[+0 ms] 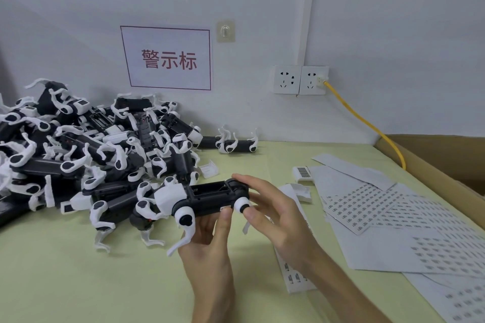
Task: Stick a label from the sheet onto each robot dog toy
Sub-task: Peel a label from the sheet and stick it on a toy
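Both hands' fingers point(225, 220) hold one robot dog toy point(210, 198) between toy heap point(86, 144) and label sheets point(380, 207).

A yellow cable point(367, 123) hangs from a wall socket point(313, 80) beside a red-lettered sign point(168, 59).
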The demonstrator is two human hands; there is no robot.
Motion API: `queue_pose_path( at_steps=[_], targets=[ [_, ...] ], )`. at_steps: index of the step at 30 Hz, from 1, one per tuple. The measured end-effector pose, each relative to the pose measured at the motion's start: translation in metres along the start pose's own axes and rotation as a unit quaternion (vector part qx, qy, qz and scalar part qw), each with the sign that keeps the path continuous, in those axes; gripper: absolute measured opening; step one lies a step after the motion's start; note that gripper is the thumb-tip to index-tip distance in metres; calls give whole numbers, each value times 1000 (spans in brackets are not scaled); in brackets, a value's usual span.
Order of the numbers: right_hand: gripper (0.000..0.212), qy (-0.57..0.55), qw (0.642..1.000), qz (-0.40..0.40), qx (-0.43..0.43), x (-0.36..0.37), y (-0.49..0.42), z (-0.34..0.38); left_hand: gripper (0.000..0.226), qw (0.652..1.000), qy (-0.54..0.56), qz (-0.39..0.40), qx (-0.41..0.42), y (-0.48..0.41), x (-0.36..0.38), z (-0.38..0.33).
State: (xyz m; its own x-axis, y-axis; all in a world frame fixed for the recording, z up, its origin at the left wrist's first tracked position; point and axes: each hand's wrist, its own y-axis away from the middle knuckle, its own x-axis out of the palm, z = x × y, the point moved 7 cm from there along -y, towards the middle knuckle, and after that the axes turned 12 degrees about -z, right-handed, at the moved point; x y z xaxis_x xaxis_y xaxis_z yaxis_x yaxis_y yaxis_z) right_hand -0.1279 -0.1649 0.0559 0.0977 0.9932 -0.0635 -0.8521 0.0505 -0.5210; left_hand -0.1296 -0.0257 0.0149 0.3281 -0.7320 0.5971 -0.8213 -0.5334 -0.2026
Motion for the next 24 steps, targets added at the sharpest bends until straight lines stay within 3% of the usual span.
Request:
queue_pose_path(
  at_steps=[6,14,17,24],
  targets=[
    [43,0,1000,0,-7,0,0,0,33,1000,15,9,12,2,4,-5],
    [42,-28,999,-16,-7,-4,-1,0,32,998,35,39,-33,2,7,2],
    [42,-18,1000,-10,-5,-2,-1,-1,33,999,24,11,-35,-1,2,3],
    [43,-12,1000,-5,-1,0,-1,-3,35,1000,22,13,-2,3,5,-5]
  ],
)
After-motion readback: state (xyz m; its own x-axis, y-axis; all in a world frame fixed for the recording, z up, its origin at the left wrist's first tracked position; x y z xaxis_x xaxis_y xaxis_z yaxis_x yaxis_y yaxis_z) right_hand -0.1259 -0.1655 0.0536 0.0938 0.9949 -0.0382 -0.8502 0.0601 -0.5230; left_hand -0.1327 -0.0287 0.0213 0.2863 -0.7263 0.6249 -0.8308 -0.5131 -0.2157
